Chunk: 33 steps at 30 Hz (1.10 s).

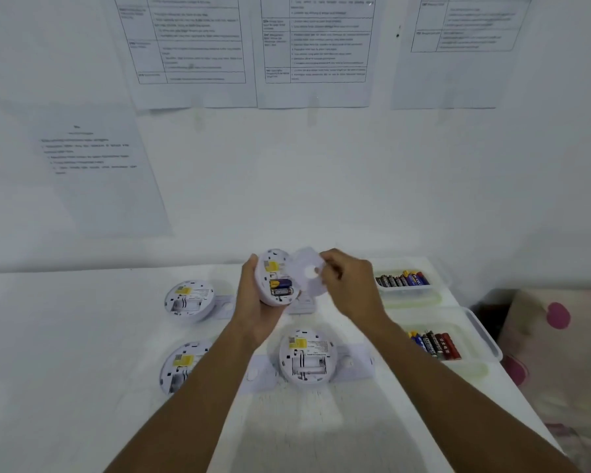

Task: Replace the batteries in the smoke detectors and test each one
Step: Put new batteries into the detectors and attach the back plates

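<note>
The left hand (253, 302) curls its fingers round a smoke detector (276, 268). Just right of those fingers, the right hand (350, 285) pinches the round back plate (307, 264) in its fingers. If the plate goes on crooked, it may not lock, and the battery (281, 284) could pop out.

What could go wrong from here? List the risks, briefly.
1. The right hand pinches the cover beside the detector held in the left hand. Set askew, the cover may not lock, or may slip.
2. The far tray and near tray hold look-alike batteries, so old and new could get mixed.
3. The near tray sits by the table edge, close to the right forearm. A bump could tip it.
</note>
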{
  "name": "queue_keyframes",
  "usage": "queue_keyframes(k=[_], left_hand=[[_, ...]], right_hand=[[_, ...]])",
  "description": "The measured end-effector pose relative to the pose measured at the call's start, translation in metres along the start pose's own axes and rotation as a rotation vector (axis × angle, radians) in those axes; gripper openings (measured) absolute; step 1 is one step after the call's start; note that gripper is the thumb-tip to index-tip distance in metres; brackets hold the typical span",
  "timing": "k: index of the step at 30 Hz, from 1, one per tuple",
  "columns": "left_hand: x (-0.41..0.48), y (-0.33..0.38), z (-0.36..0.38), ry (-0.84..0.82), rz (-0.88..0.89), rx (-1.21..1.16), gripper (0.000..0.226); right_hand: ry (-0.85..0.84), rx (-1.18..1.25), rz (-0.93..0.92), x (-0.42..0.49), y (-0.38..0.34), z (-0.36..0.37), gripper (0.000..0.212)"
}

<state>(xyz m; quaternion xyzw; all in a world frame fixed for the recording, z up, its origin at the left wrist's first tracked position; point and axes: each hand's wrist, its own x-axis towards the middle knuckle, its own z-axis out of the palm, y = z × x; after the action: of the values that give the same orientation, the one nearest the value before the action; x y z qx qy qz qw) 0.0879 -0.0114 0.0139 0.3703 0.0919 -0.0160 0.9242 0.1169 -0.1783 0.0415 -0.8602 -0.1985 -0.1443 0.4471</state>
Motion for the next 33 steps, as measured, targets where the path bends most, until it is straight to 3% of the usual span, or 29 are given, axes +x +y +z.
queue_keyframes(k=[2,7,10,13,16,18,20,22,25,29,31,33], left_hand=[[0.004,0.009,-0.013,0.043,0.026,-0.002,0.047],[0.005,0.017,-0.029,0.066,0.053,-0.028,0.051],[0.004,0.015,-0.032,0.069,0.046,-0.051,0.056],[0.005,0.012,-0.036,0.086,0.030,-0.074,0.061],[0.005,0.011,-0.036,0.100,0.019,-0.074,0.052],[0.005,0.011,-0.032,0.098,0.011,-0.068,0.047],[0.003,0.011,-0.028,0.088,-0.002,-0.075,0.047],[0.002,0.010,-0.025,0.069,-0.013,-0.095,0.050],[0.001,0.009,-0.021,0.031,-0.028,-0.133,0.054],[-0.002,0.008,-0.015,0.003,-0.054,-0.203,0.051],[-0.004,0.007,-0.013,-0.005,-0.066,-0.229,0.053],[-0.005,0.005,-0.010,-0.013,-0.071,-0.240,0.056]], right_hand=[[-0.059,-0.116,0.019,0.011,0.022,-0.010,0.022],[-0.396,-0.592,0.053,0.025,0.068,0.001,0.038],[-0.416,-0.724,-0.018,0.025,0.076,0.011,0.044],[-0.373,-0.737,-0.131,0.020,0.082,0.020,0.040],[-0.517,-0.682,-0.067,0.010,0.086,0.028,0.013],[-0.577,-0.669,-0.015,0.006,0.091,0.030,0.017],[-0.563,-0.665,-0.008,0.006,0.094,0.029,0.012],[-0.555,-0.613,0.008,0.009,0.098,0.029,0.031],[-0.527,-0.557,0.023,0.011,0.099,0.027,0.022],[-0.493,-0.517,0.028,0.009,0.101,0.027,0.033],[-0.370,-0.391,0.013,0.006,0.092,0.023,0.034],[-0.133,-0.251,-0.015,0.002,0.069,0.018,0.025]])
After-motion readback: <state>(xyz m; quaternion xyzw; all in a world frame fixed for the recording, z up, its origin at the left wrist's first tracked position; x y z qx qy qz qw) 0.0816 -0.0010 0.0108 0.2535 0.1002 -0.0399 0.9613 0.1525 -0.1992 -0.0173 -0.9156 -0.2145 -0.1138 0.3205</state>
